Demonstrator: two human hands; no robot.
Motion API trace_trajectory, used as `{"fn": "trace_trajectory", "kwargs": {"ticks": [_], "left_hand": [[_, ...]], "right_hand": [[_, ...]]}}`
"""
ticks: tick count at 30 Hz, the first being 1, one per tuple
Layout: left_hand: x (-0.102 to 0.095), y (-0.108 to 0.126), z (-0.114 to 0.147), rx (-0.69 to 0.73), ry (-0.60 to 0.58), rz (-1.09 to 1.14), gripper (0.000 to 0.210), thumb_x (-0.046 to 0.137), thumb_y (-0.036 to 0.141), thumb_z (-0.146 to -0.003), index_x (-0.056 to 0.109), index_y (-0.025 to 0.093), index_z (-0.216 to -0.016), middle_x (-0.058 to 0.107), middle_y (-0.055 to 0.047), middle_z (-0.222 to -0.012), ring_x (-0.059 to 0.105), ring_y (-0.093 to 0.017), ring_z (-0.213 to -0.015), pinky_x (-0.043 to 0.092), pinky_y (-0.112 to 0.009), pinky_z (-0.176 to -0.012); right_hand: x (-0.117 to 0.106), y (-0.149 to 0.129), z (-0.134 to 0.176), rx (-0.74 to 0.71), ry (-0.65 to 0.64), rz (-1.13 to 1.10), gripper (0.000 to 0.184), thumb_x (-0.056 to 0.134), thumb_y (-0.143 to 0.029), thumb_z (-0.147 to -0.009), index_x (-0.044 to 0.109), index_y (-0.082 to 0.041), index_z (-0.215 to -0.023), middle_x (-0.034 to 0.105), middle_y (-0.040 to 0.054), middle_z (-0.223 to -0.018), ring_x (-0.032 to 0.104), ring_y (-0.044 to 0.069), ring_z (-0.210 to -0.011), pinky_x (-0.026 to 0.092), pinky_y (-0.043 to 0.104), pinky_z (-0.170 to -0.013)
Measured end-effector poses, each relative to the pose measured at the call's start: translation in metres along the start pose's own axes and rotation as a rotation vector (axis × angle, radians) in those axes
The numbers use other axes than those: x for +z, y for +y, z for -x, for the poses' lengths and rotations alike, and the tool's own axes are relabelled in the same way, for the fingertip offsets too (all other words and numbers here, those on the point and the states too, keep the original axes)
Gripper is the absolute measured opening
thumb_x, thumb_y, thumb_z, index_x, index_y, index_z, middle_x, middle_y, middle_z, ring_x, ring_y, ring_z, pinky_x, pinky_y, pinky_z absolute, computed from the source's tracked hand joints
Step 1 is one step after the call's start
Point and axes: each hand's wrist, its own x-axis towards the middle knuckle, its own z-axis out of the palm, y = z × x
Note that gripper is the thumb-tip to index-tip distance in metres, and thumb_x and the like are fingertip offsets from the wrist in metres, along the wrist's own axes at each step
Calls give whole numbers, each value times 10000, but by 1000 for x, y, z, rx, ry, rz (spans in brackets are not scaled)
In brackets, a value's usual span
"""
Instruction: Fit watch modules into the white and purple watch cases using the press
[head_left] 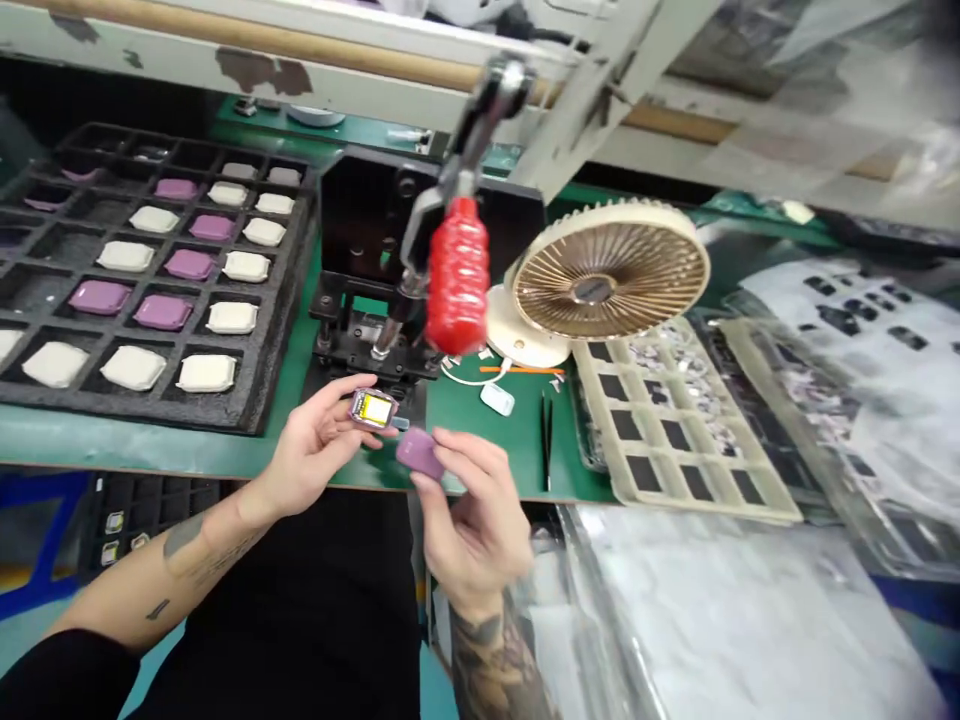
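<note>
My left hand [322,440] pinches a small device housing [373,409] whose open face shows a yellow and white inside. Between the thumb and fingers of my right hand [476,500] is a purple cover [420,453], held just right of the housing and a little lower. The two parts look apart, with a small grey-blue piece [400,424] showing between them. Right behind my hands stands a black press fixture [375,345], with a red-handled toggle lever [458,275] above it.
A black foam tray [259,400] with white and purple covers lies at left. A cream fan [611,270], black tweezers [547,440] and a compartment tray of small parts [682,430] are at right. Plastic-wrapped material [750,610] lies at front right.
</note>
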Motion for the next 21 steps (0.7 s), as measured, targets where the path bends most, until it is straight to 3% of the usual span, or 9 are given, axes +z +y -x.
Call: {"fn": "trace_trajectory", "kwargs": {"ticks": [2,5,10,13,17,21], "left_hand": [[0,-1,2,-18,6,-2,520,726,221,-1111,585,196,-1610,804,-153,-1414,826,-246,-1215,666,-317,-1045],[5,-2,3,-48,38,3,500,707,263,-1132,583,200,-1613,796,-135,-1423,808,-229,-1242,632,-306,-1091],[10,-1,1,-55,129,0,289,698,336,-1148,709,185,-1394,848,-91,-1173,832,-205,-1060,670,-285,-943],[9,0,1,-23,125,59,254,713,291,-1136,721,182,-1366,859,-106,-1190,848,-208,-1034,697,-307,-950],[7,1,3,-25,62,115,422,742,250,-1116,698,234,-1536,845,-103,-1357,852,-214,-1147,708,-314,-1023],[6,3,7,22,51,-31,281,735,273,-1121,830,234,-1383,867,-68,-1312,875,-189,-1017,713,-254,-949]], "right_hand": [[25,3,-18,-8,-65,-45,347,808,-132,-1020,771,-280,-1331,817,95,-1280,763,296,-1201,658,572,-1062],[41,7,-29,20,-161,-49,292,797,-187,-1045,767,-286,-1317,823,94,-1286,759,304,-1219,637,602,-1104],[40,12,-21,92,-209,-68,317,765,-210,-1058,765,-302,-1361,789,105,-1376,738,317,-1302,624,608,-1142],[37,16,-20,197,-180,-134,333,703,-290,-1103,738,-278,-1434,737,143,-1460,712,327,-1372,623,593,-1157],[38,18,-29,243,-233,-204,177,682,-331,-1125,799,-252,-1233,801,107,-1196,774,273,-1154,672,475,-1008],[40,6,-31,187,-199,-224,123,672,-310,-1122,772,-239,-1114,776,76,-1052,757,245,-1021,663,430,-903]]}}
